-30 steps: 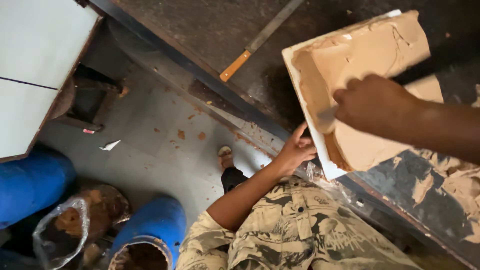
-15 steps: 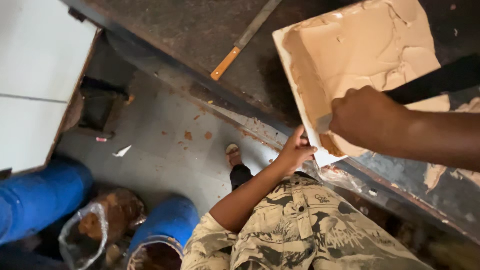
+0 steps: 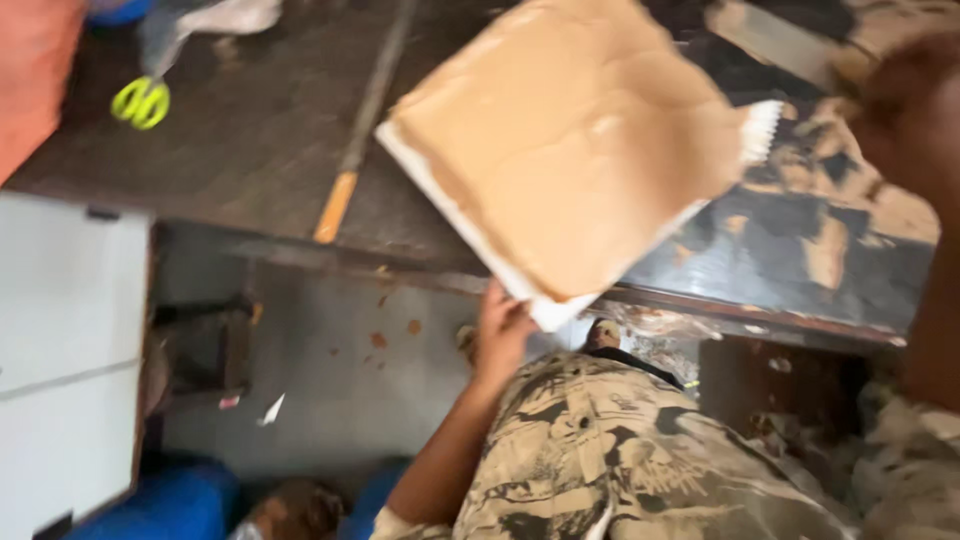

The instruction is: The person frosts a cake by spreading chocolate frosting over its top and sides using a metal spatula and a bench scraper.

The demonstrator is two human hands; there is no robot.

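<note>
The dark, paste-smeared metal workbench (image 3: 250, 150) carries a square white tile coated in tan paste (image 3: 570, 150), tilted over its front edge. The left hand (image 3: 500, 330) reaches up, fingers clamped under the tile's lower corner. The right hand (image 3: 910, 110) hangs blurred, perhaps clear of the tile; its fingers are unreadable.

Square tile (image 3: 570, 150): white body, tan-brown coating across its face. Bench (image 3: 250, 130): dark grey-black, smeared tan at the right. Scissors (image 3: 140, 102): bright yellow-green handles. Long tool (image 3: 350, 160): grey blade, orange handle. Trousers (image 3: 620, 460): beige-and-black camouflage pattern. Floor (image 3: 330, 400): grey, brown-spotted. Drums (image 3: 175, 500): blue.
</note>
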